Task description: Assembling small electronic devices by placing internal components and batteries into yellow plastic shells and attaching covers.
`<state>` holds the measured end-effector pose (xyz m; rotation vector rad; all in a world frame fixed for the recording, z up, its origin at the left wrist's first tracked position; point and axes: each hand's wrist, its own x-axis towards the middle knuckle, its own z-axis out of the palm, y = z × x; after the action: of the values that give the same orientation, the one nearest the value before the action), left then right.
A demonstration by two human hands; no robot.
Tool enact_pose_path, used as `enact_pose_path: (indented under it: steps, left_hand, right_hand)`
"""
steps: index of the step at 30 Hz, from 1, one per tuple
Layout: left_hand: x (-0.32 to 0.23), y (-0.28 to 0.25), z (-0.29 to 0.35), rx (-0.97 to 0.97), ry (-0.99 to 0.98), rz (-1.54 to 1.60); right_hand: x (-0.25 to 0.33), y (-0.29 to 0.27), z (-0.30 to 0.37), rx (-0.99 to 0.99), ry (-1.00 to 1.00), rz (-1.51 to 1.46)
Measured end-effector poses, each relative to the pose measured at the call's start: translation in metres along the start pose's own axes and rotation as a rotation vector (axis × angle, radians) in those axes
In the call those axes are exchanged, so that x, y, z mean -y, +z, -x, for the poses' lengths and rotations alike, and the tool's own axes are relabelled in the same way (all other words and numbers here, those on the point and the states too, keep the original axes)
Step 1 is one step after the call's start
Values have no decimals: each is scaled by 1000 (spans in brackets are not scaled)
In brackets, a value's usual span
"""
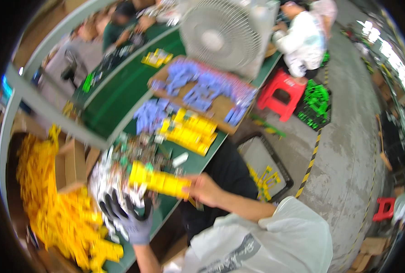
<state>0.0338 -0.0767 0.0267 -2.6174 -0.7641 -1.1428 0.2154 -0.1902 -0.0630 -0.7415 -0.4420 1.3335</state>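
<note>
My right hand, bare, grips the end of a long yellow plastic part held level above the green bench. Its far end reaches over a blurred spread of small circuit boards. My left hand wears a grey glove with dark fingers. Those fingers are spread with nothing between them, over the edge of a heap of small white parts. Beyond the held part lies a row of yellow plastic parts, beside a pile of purple plastic parts.
A heap of yellow strips and an open cardboard box are at left. A cardboard tray of purple parts stands before a large fan. A black-rimmed tray and a red stool are on the floor. Two people work beyond.
</note>
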Motion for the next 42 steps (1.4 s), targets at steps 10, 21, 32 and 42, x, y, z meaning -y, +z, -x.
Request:
enact_pose_path:
  steps: [10,21,32,42]
  left_hand:
    - [-58,45,26,-121,-1209,1405]
    - [-28,19,22,-342,-1097,1315]
    - [-20,28,30,-383,-1164,1290]
    - [-17,29,21,-412,-1110,1527]
  right_hand:
    - [1,24,-1,135,-137,712]
    - [-2,-3,17,360,-152,202]
    - [-5,-1,17,278,-212,244]
    - [-7,-6,21,310,-57,67]
